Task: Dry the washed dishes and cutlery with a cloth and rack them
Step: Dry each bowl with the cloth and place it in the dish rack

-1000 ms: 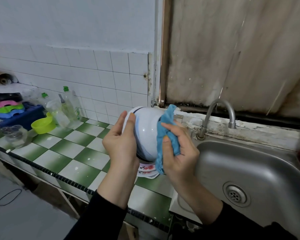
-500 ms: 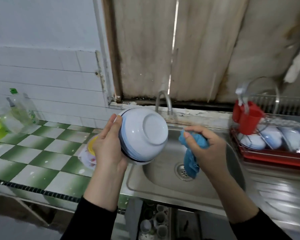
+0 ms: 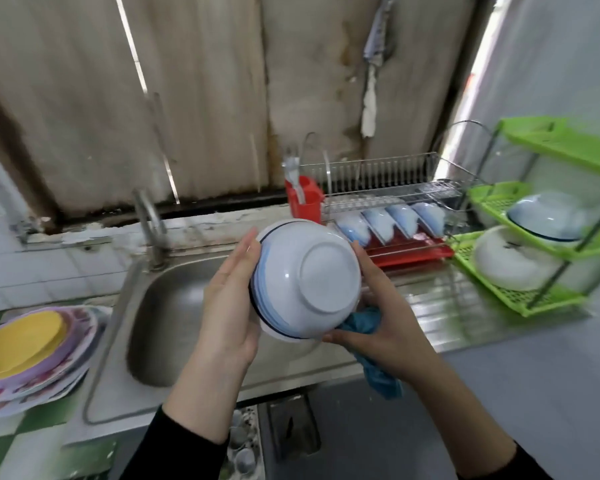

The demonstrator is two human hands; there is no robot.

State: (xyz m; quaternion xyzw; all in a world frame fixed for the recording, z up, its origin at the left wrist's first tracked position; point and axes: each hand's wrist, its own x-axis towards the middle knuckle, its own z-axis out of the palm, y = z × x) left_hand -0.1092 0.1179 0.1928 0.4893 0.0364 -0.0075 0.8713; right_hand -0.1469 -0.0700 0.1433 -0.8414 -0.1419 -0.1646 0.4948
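I hold a white bowl with blue stripes above the sink's right edge, its base turned toward me. My left hand presses flat against its left rim. My right hand supports its right side and grips a blue cloth, which hangs down below the palm. A wire dish rack with a red tray stands behind, holding several blue-white bowls and a red cutlery cup.
A steel sink and tap lie to the left. Stacked plates with a yellow one rest on the green checked counter. A green shelf rack at right holds two upturned bowls.
My view has swung right from the counter to the sink and rack. The bowl moved right with both hands, and my right hand with the cloth came back onto the bowl's side.
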